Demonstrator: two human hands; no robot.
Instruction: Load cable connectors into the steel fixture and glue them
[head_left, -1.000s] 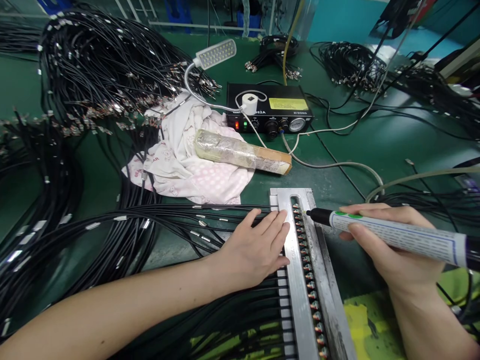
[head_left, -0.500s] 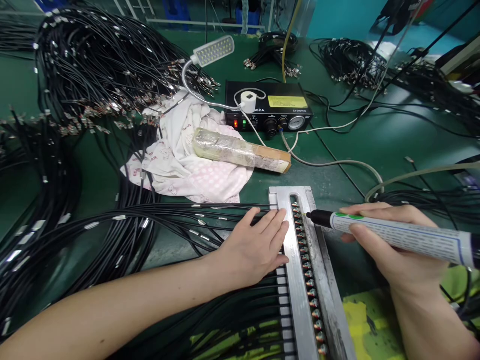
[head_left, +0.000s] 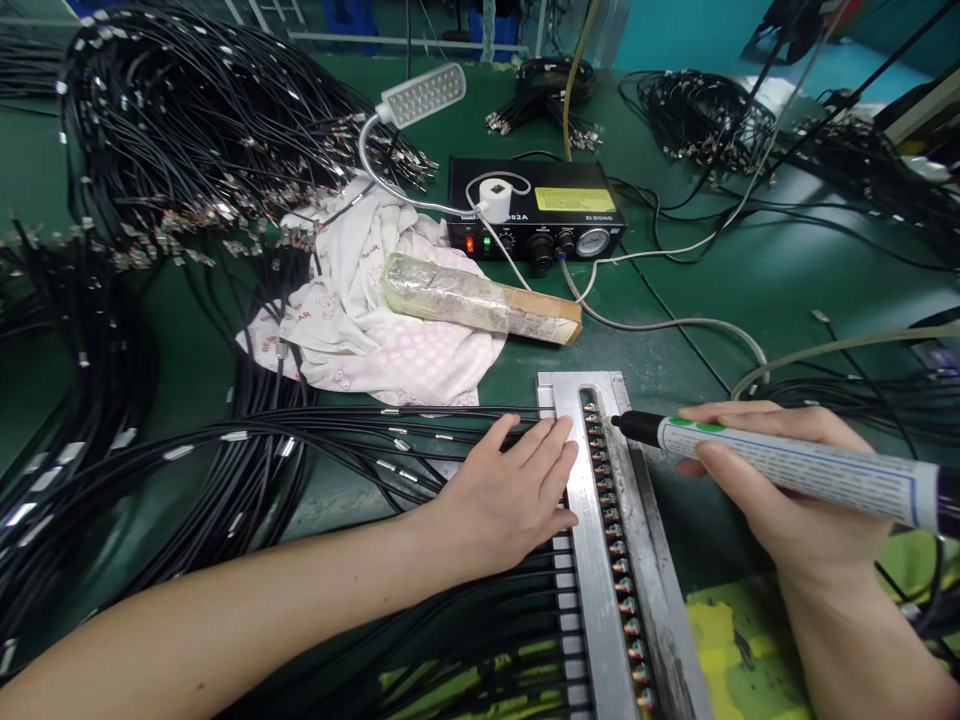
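Note:
My left hand (head_left: 517, 490) lies flat with its fingers stretched out over the left side of a long metal fixture (head_left: 596, 580). Black cables (head_left: 480, 588) run into that side from the left, some passing under the hand. Their small coppery ends (head_left: 619, 565) show in a row along the fixture's slot. In my right hand (head_left: 795, 500) is a marker pen (head_left: 780, 465) with a white barrel and black front, held nearly level. Its tip is at the fixture's right bar near the upper end of the slot; whether it touches cannot be told.
A black control box (head_left: 536, 210) with a gauge stands behind the fixture, a bendy LED lamp (head_left: 424, 95) beside it. A taped cardboard piece (head_left: 480, 300) rests on a crumpled cloth (head_left: 352, 330). Large cable bundles (head_left: 187, 120) cover the left; hoses cross the right.
The marker pen and my right hand have shifted very slightly left and up. My left hand stays in place on the fixture.

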